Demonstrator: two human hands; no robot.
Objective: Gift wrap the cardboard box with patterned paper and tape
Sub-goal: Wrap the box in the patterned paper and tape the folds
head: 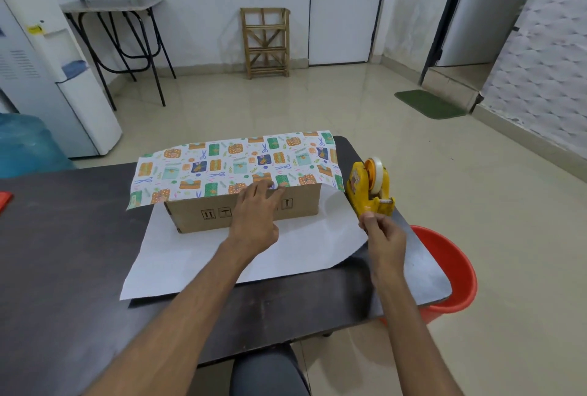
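Toward the table's (63, 252) far right corner, the cardboard box (190, 214) sits on the patterned paper (222, 163), one flap over its top. Left hand (254, 214) presses the flap, fingers straight: keep it taut. Right hand (384, 236) pinches tape (378, 170) at the dispenser (359, 186): pull straight, tear cleanly.

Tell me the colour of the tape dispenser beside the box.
Yellow, with an orange hub, seen in the head view: tape dispenser.
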